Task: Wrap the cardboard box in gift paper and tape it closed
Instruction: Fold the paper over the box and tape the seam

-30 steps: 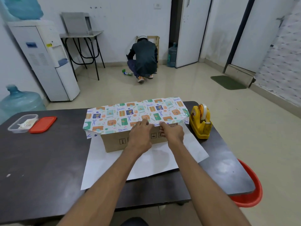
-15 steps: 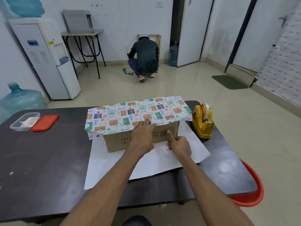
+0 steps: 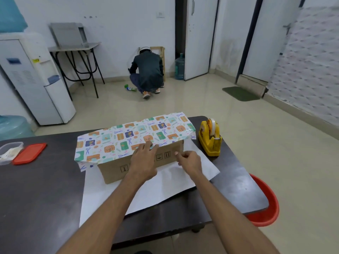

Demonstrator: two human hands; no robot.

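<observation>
- Where the dark worktop (image 3: 45,189) carries the job, the cardboard box (image 3: 117,167) lies on its long side near the middle, on the white back of the gift paper (image 3: 128,138).
- The printed far part of the sheet is folded up over the top of the box and overhangs its left end; the near brown face (with small handling marks) is bare.
- The left hand (image 3: 143,162) lies flat against the near face, its fingers (image 3: 148,145) spread and pressing the printed edge at the top near corner.
- The right hand (image 3: 189,159) is just beside it, low at the box's right part, fingers curled together; whether they pinch the white sheet I cannot tell.
- A yellow tape dispenser (image 3: 211,138) stands on the worktop just right of the box, touching neither hand.
- At the left edge sit a clear container (image 3: 8,153) and, beside it, a red lid (image 3: 30,155).
- A red tub (image 3: 266,204) shows below the worktop's right corner.
</observation>
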